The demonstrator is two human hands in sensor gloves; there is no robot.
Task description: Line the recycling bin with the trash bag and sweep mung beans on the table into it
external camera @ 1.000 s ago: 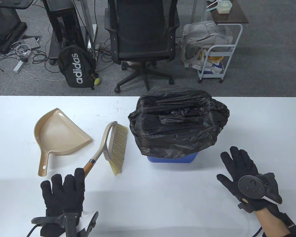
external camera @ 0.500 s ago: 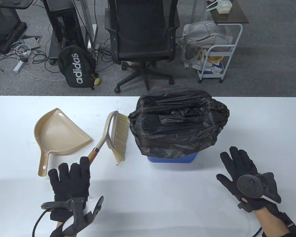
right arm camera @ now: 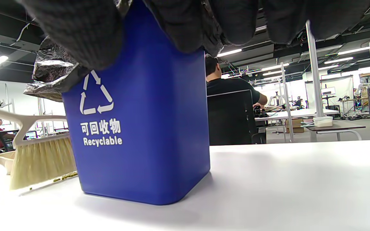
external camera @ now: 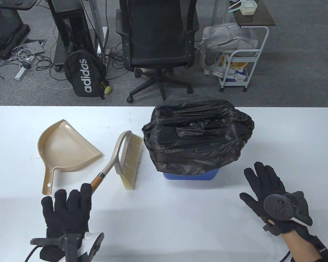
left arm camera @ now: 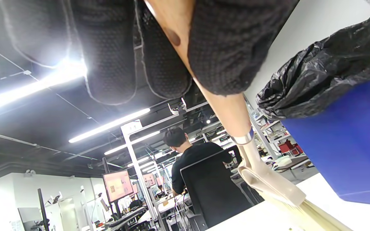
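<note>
A blue recycling bin (external camera: 191, 176) stands mid-table, and a black trash bag (external camera: 196, 133) is draped over its rim. My left hand (external camera: 68, 207) grips the wooden handle of a beige brush (external camera: 128, 158), whose bristles rest on the table just left of the bin. In the left wrist view the handle (left arm camera: 226, 106) runs between my fingers (left arm camera: 108, 48). A few mung beans (right arm camera: 64, 175) lie by the bristles at the bin's (right arm camera: 140, 128) foot. My right hand (external camera: 265, 188) lies flat and open on the table, right of the bin. A beige dustpan (external camera: 63, 147) lies to the brush's left.
Beyond the table's far edge stand an office chair (external camera: 158, 35), a black backpack (external camera: 83, 73) and a white cart (external camera: 240, 68). Bare white tabletop (external camera: 166, 218) stretches between my hands.
My left hand pushed the brush forward toward the bin, then drew it back toward me and slightly left. The right hand has stayed still.
</note>
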